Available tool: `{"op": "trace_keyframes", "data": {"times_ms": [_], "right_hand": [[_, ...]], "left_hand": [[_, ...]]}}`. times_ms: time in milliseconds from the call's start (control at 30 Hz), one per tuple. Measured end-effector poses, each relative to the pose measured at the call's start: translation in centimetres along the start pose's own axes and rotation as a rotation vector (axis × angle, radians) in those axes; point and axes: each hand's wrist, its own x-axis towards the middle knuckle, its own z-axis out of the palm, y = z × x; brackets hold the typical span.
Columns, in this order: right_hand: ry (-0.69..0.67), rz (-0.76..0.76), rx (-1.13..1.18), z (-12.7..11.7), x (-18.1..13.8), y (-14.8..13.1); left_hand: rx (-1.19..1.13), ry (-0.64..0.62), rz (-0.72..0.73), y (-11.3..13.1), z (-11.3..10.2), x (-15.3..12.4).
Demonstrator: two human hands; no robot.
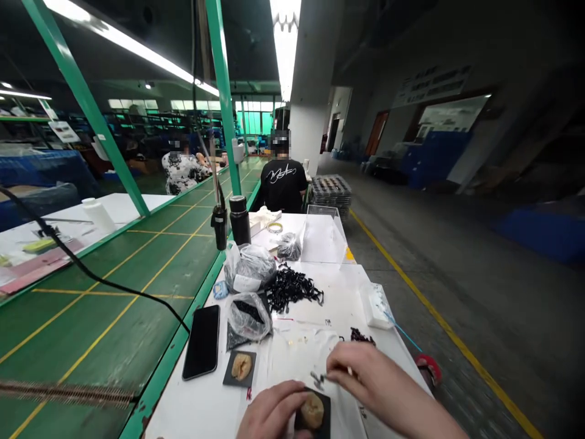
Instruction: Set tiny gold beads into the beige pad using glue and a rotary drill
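My left hand (276,410) is closed around the left side of a dark square block (325,402) at the table's near edge. A tan, putty-like lump (312,410) sits on this block, with my fingers against it. Just above and to the right, my right hand (356,369) pinches a small dark piece (319,379), blurred and too small to name. Left of my hands lies a second dark square block (250,373) bearing a similar tan lump (241,366). Small black parts (295,289) are heaped farther up the table, and a few dark ones (362,336) lie beyond my right hand.
A phone (202,341), an open bag of black bits (249,317) and a larger plastic bag (250,265) line the left side. Behind stand a black bottle (240,221) and a clear box (323,239). A green conveyor (150,311) runs alongside; two people sit farther off.
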Motion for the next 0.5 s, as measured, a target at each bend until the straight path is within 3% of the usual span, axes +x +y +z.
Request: {"op": "trace_keyframes", "data": {"times_ms": [67,100,133,200,267,367,433,500], "right_hand": [[0.081,-0.044,0.016,-4.4,2.8,-1.9],[0.186,-0.026,0.016,-6.4,4.4,-2.6],[0.376,0.03,0.014,-8.1,5.8,-3.2],[0.597,0.093,-0.008,-10.2,8.0,-3.9],[0.704,0.124,-0.015,-10.6,8.5,-4.1],[0.615,0.081,0.008,-8.1,5.5,-3.4],[0.404,-0.002,0.015,-5.2,1.8,-2.5],[0.241,-0.002,0.012,-2.1,-2.2,-1.4]], "left_hand": [[-0.073,0.027,-0.135,-0.3,-1.6,0.3],[-0.098,0.054,-0.188,-0.4,-2.7,0.7],[-0.101,0.088,-0.221,-0.5,-4.0,1.1],[-0.054,0.15,-0.245,-0.6,-6.9,2.3],[0.034,0.205,-0.268,-0.9,-10.1,3.6],[0.157,0.25,-0.333,-2.5,-14.8,6.2],[0.184,0.268,-0.346,-4.7,-17.7,8.9],[0.225,0.295,-0.45,-8.0,-19.9,12.8]]}}
